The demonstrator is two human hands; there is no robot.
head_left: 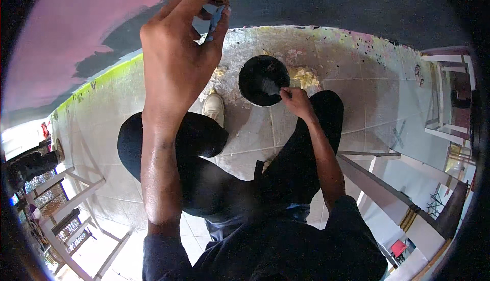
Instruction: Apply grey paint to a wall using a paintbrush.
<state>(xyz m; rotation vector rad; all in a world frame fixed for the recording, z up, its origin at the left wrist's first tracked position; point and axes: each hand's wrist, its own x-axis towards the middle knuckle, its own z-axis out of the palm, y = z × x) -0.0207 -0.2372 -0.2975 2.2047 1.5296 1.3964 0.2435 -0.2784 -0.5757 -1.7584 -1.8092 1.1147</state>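
Out past the left hand [176, 43], well off to its left and lower down, a pale wooden frame [79, 199] stands at an angle on the tiled floor [250, 134]. Up beside that same hand, I've got a broad pink patch [97, 20] on the wall, its ragged edge meeting dark grey paint [316, 0], and a bright yellow-green strip [92, 85] runs along the foot of it.

And now the left hand itself: raised high, back of the hand up, fingers curled over, a narrow gap to the thumb, and a pale bluish piece [215, 23] is pinched in there! What kind of thing it is, I can't tell from here, since the fingers hide so much of it.

Below that hand and a touch to the right, a light shoe [214, 108] is planted on the tiles. Then, between the two hands, comes the black bucket [245, 71], sitting on the floor just beyond the right hand, dark inside. The right hand [297, 102] is low at its near rim, fingers closed round a grey tool [270, 87] whose flat, pale end reaches into the bucket.

Just beyond the right hand lie crumpled yellow scraps [306, 78]; a black-clad knee [327, 112] is close at its right. Well away to the right of both hands, a white frame [444, 57] stands by the wall.
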